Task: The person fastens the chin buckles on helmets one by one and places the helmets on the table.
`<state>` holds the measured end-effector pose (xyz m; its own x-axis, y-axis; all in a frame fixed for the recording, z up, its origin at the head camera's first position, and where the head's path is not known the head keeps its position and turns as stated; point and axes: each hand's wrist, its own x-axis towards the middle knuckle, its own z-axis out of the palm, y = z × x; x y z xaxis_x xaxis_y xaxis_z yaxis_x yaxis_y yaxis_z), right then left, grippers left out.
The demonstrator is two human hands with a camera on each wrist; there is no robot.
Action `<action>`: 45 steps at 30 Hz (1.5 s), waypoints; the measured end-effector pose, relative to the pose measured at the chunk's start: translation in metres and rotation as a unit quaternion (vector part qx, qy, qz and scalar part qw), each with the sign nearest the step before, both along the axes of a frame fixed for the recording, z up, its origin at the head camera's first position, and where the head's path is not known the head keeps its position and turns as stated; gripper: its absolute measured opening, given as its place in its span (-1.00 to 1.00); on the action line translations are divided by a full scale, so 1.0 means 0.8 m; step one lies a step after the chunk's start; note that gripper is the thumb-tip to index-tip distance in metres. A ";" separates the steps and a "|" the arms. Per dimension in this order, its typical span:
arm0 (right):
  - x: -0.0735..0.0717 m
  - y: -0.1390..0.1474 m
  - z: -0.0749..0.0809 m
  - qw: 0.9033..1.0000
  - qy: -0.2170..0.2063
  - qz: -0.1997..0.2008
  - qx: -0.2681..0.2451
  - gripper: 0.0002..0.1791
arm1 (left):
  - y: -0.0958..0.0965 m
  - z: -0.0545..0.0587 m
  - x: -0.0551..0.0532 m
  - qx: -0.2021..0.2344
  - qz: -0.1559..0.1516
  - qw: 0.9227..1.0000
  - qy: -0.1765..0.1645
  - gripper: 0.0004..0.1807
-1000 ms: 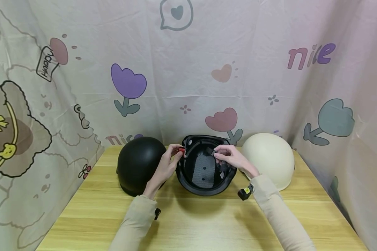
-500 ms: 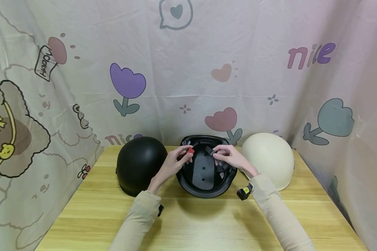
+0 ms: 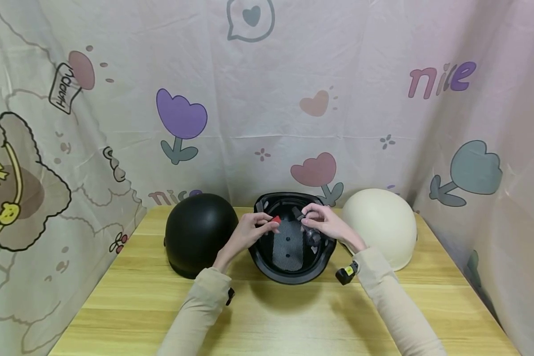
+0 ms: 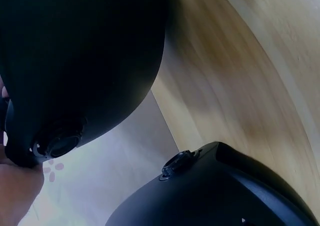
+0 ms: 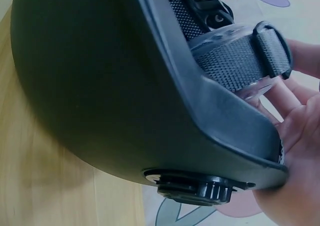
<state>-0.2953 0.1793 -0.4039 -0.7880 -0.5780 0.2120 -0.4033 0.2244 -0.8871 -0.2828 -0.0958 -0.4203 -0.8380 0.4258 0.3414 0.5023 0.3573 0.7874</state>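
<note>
A black helmet (image 3: 289, 278) lies upturned in the middle of the table, its padded inside showing. Over its left side my left hand (image 3: 244, 231) pinches a red buckle (image 3: 276, 220) between thumb and fingers. Across the opening, my right hand (image 3: 326, 221) pinches the dark end of a chin strap (image 3: 297, 213). A gap separates buckle and strap end. In the right wrist view the woven strap (image 5: 230, 68) rises past the helmet's rim towards the fingers. Only part of the left hand (image 4: 20, 191) shows in the left wrist view, beside the helmet shell (image 4: 80, 51).
Another black helmet (image 3: 200, 235) stands dome up on the left, near my left forearm. A cream helmet (image 3: 381, 227) stands on the right, behind my right wrist. The wooden table (image 3: 285, 321) ends at a patterned curtain (image 3: 258, 99).
My left hand has moved right and slightly down with the red buckle, closer to the strap end. The right hand has stayed nearly in place. The helmet's near rim sits slightly lower in view.
</note>
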 end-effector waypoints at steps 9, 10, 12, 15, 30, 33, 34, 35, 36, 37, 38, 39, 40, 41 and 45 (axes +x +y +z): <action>0.001 -0.004 0.001 1.000 0.004 0.026 0.006 -0.82 | -0.005 0.005 0.000 0.006 -0.055 0.998 -0.011 -0.72; 0.002 -0.004 0.001 1.000 0.004 0.029 0.006 -0.82 | -0.007 0.006 0.000 0.004 -0.060 0.998 -0.011 -0.70; 0.001 -0.004 0.000 0.999 0.009 0.030 0.007 -0.82 | -0.009 0.007 0.000 -0.003 -0.067 0.998 -0.014 -0.65; 0.000 -0.003 -0.003 0.999 0.033 0.025 0.014 -0.82 | -0.012 0.008 0.001 -0.022 -0.072 0.997 -0.016 -0.61; 0.003 -0.007 -0.003 0.996 0.067 0.054 0.040 -0.81 | -0.014 0.007 0.004 -0.007 -0.106 0.993 -0.045 -0.78; 0.004 -0.006 -0.003 0.995 0.074 0.045 0.041 -0.81 | -0.014 0.007 0.003 0.005 -0.105 0.993 -0.045 -0.81; 0.004 -0.006 -0.003 0.995 0.074 0.040 0.043 -0.80 | -0.014 0.006 0.003 0.007 -0.105 0.993 -0.045 -0.82; 0.005 -0.006 -0.003 0.995 0.076 0.037 0.046 -0.80 | -0.014 0.006 0.002 0.010 -0.106 0.993 -0.043 -0.83; 0.006 -0.006 -0.002 0.995 0.075 0.034 0.048 -0.80 | -0.014 0.005 0.002 0.013 -0.107 0.993 -0.039 -0.83; 0.006 -0.006 -0.001 0.995 0.075 0.030 0.050 -0.79 | -0.014 0.005 0.002 0.014 -0.106 0.994 -0.035 -0.83; 0.007 -0.006 -0.001 0.995 0.076 0.028 0.051 -0.79 | -0.015 0.005 0.002 0.013 -0.105 0.994 -0.032 -0.84; 0.007 -0.006 -0.001 0.995 0.077 0.027 0.052 -0.79 | -0.015 0.005 0.002 0.010 -0.103 0.994 -0.026 -0.84; 0.008 -0.007 -0.001 0.995 0.079 0.026 0.053 -0.79 | -0.015 0.005 0.002 0.006 -0.101 0.995 -0.022 -0.84; 0.008 -0.007 0.000 0.995 0.080 0.027 0.054 -0.79 | -0.015 0.005 0.002 0.002 -0.099 0.995 -0.017 -0.82; 0.010 -0.009 0.000 0.995 0.080 0.030 0.052 -0.79 | -0.014 0.006 0.003 -0.011 -0.089 0.996 -0.008 -0.82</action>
